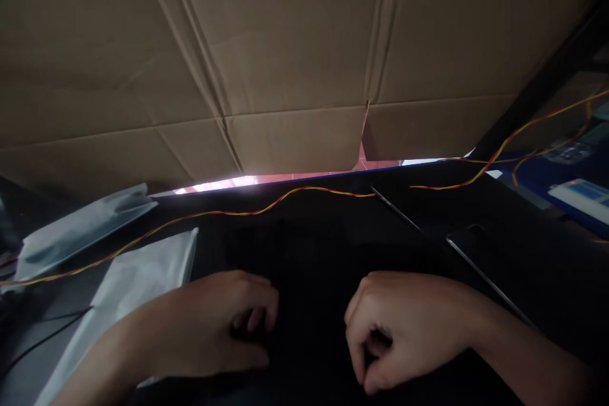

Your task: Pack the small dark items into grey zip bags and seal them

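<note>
My left hand (223, 323) rests low over the black tabletop (304, 247), fingers loosely curled and the thumb held apart from them. Nothing shows in its grasp. Under and behind that wrist lies a white translucent plastic pouch (143, 266). Opposite it, my right hand (394, 327) is curled closed, thumb tip against the index finger, with no object visible in it. To the right of this hand, near the forearm, is a dark flat device like a phone or tablet (490, 260). A second dark flat device (404, 200) lies farther back.
A twisted red and yellow wire (304, 189) runs across the back of the table. Brown cardboard (295, 44) stands behind it. Another white pouch (85, 228) lies at far left, near a black cable (47, 330). Blue and white items (583, 196) sit at right.
</note>
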Tool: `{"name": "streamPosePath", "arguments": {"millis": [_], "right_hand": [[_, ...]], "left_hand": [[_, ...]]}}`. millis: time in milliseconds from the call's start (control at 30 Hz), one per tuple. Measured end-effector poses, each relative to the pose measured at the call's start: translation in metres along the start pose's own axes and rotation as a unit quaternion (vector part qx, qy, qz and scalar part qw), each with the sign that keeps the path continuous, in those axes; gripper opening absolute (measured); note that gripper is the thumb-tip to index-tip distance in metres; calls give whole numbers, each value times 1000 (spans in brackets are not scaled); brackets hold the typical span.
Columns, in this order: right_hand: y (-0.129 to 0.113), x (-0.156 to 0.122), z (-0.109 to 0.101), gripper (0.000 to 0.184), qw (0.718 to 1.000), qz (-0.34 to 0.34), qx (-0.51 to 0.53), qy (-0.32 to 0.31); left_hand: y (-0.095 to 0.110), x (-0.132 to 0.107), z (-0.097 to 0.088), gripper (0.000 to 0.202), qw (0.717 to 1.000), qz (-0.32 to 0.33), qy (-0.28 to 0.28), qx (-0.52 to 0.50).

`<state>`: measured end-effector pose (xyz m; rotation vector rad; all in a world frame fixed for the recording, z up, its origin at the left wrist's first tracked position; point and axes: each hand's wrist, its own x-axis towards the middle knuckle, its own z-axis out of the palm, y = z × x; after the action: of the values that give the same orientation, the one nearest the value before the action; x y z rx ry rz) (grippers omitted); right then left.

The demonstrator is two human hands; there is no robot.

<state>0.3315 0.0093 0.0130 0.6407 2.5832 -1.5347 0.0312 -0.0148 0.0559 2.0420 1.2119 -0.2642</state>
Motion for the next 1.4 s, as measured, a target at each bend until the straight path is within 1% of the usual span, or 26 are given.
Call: {"name": "streamPosePath", "arguments": {"millis": [33, 67, 100, 133, 167, 200, 267, 300, 367, 467, 533, 600, 667, 733, 800, 900, 933, 967, 1000, 1067, 1100, 1133, 1167, 1233, 1333, 1400], "right_hand": [[-2, 0, 0, 9, 1000, -6, 17, 12], [-4, 1, -1, 12, 999, -11, 24, 43], [-5, 2, -2, 14, 996, -14, 18, 88], [-6, 4, -4, 16, 990, -15, -4, 139], [-6, 5, -5, 19, 981, -12, -44, 187], [-6, 7, -6, 24, 970, -2, -95, 223], [-2, 10, -7, 36, 945, 34, -199, 256], [1, 10, -7, 41, 934, 57, -238, 260], [4, 10, -7, 46, 918, 102, -274, 268], [6, 9, -8, 40, 910, 125, -265, 293], [7, 9, -9, 37, 902, 119, -259, 324], [10, 11, -9, 38, 890, 130, -277, 338], [12, 13, -9, 40, 881, 155, -306, 327], [15, 14, -9, 42, 876, 173, -322, 316], [16, 13, -10, 43, 876, 178, -314, 320], [19, 12, -12, 47, 875, 173, -290, 348], [20, 13, -12, 48, 869, 172, -287, 364], [22, 13, -13, 49, 863, 174, -289, 377], [24, 14, -14, 49, 856, 179, -293, 386], [29, 16, -15, 49, 850, 195, -298, 387], [32, 17, -15, 48, 850, 202, -298, 384], [34, 18, -15, 46, 851, 206, -298, 381], [36, 19, -15, 45, 850, 210, -300, 380], [38, 20, -14, 44, 843, 220, -311, 381], [38, 22, -15, 46, 829, 229, -327, 391], [38, 22, -17, 48, 819, 212, -329, 420]], "left_hand": [[3, -4, 0, 30, 999, -29, -30, -25], [4, -8, -1, 42, 996, -47, -52, -48], [4, -12, -2, 52, 994, -57, -65, -69], [3, -14, -3, 58, 992, -60, -67, -86], [1, -14, -4, 57, 992, -59, -59, -93], [-1, -13, -5, 49, 994, -55, -44, -89], [-8, -7, -5, 28, 997, -50, -1, -62], [-11, -3, -4, 23, 998, -46, 21, -43], [-16, 5, -2, 22, 998, -36, 56, -13], [-16, 11, 1, 32, 995, -31, 88, 15], [-14, 10, 5, 42, 995, -42, 92, 22], [-12, 6, 9, 51, 994, -48, 94, 25], [-11, 2, 15, 53, 992, -35, 114, 33], [-11, -3, 19, 50, 989, -13, 141, 45], [-11, -5, 20, 48, 989, -8, 143, 45], [-13, 0, 14, 40, 994, -20, 106, 29], [-16, 4, 10, 34, 992, -8, 121, 37], [-19, 9, 7, 28, 985, 9, 160, 58], [-23, 15, 4, 23, 972, 25, 215, 94], [-34, 25, 1, 25, 928, 28, 324, 181], [-40, 29, 0, 29, 909, 17, 353, 219], [-46, 32, 0, 33, 900, 4, 359, 246], [-51, 34, 0, 36, 899, -3, 352, 261], [-60, 36, 1, 39, 906, -3, 327, 268], [-65, 35, 1, 40, 911, 2, 322, 258], [-66, 35, 1, 38, 910, 3, 332, 250]]}}
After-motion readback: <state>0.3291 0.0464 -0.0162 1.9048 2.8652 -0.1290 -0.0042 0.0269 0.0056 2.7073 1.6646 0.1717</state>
